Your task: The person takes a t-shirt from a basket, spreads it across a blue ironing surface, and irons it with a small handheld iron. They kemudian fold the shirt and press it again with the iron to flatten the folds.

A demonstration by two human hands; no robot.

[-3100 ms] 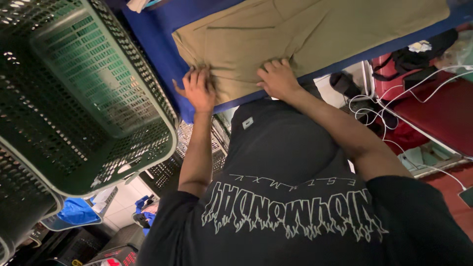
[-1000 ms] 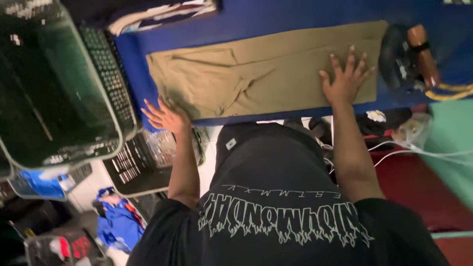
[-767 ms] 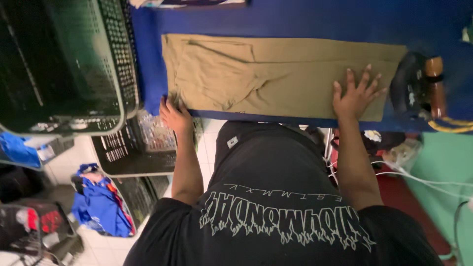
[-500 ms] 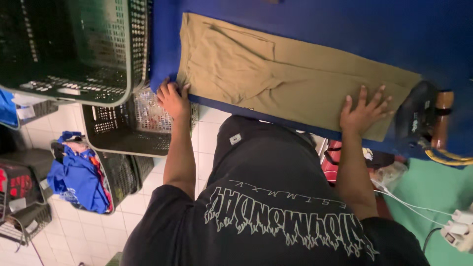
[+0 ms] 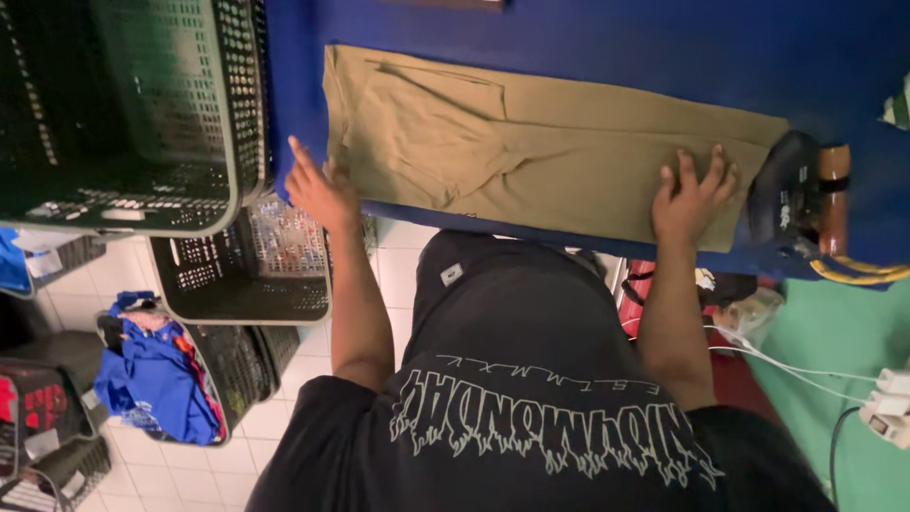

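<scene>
A pair of khaki trousers (image 5: 531, 142) lies folded lengthwise on a blue table (image 5: 664, 47). My left hand (image 5: 320, 190) is at the waistband's near corner by the table's edge, fingers spread, and I cannot tell if it pinches the cloth. My right hand (image 5: 692, 197) rests flat with spread fingers on the leg ends of the trousers, near a black iron (image 5: 785, 194).
A large dark green laundry basket (image 5: 133, 104) stands on the table's left end. Below it are black baskets (image 5: 256, 265), one with blue cloth (image 5: 152, 374), on a white tiled floor. White cables and a plug strip (image 5: 886, 403) lie at the right.
The view has swung over the table. My hands have spread apart along the trousers, the right one sliding to the leg ends, the left staying at the waistband corner.
</scene>
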